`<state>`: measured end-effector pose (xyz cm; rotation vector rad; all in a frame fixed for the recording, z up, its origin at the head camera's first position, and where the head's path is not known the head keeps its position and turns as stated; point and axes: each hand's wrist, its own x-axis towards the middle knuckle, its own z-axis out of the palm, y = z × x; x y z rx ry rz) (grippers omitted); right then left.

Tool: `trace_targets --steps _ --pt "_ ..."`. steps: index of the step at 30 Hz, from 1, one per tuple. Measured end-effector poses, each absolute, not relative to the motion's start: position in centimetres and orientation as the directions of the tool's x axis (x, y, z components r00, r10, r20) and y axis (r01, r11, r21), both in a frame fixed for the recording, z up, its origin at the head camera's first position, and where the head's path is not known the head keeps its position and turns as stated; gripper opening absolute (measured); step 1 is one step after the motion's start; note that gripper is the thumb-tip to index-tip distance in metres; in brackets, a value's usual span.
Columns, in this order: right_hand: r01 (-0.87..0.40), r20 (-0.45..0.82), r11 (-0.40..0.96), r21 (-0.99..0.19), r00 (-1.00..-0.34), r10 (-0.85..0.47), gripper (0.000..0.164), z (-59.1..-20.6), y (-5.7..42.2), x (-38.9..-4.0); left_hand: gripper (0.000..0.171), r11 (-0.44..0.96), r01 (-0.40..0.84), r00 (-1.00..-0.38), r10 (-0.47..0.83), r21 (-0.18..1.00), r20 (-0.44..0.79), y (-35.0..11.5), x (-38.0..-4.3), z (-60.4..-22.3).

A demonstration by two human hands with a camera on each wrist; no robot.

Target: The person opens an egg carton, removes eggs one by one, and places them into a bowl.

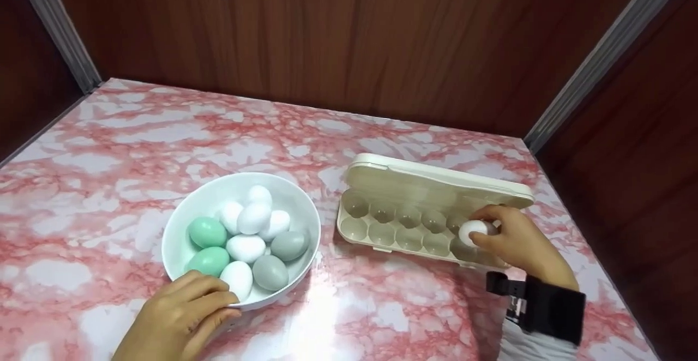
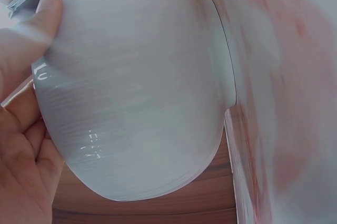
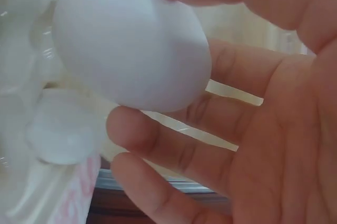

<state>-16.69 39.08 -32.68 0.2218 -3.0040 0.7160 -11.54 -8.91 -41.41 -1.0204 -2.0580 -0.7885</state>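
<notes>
My right hand [image 1: 512, 238] pinches a white egg [image 1: 472, 233] between thumb and fingers, over the right end of an open cream egg carton [image 1: 436, 174]. In the right wrist view, a second white egg [image 3: 64, 126] sits in the carton beside the held egg; the hand hides it in the head view. With my left hand [image 1: 182, 312] I grip the near rim of a white bowl [image 1: 177, 230], thumb outside, fingers over the edge. White eggs [image 1: 246, 248], two green eggs [image 1: 208, 232] and two grey eggs [image 1: 271, 272] lie in the bowl.
Bowl and carton stand side by side on a red and white marbled table [image 1: 371, 306]. The carton lid leans back at the far side, and several cups toward the left hold nothing. Brown wood-look panels [image 1: 305, 39] with metal corner strips enclose the back and sides.
</notes>
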Motion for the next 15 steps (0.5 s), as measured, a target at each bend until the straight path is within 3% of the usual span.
trace_targets --steps 15 --pt "-0.186 0.141 0.895 -0.406 -0.980 -0.139 0.020 -30.2 36.0 -15.4 0.035 0.501 0.839 -0.451 0.426 0.211 0.784 -9.0 -11.6 -41.3"
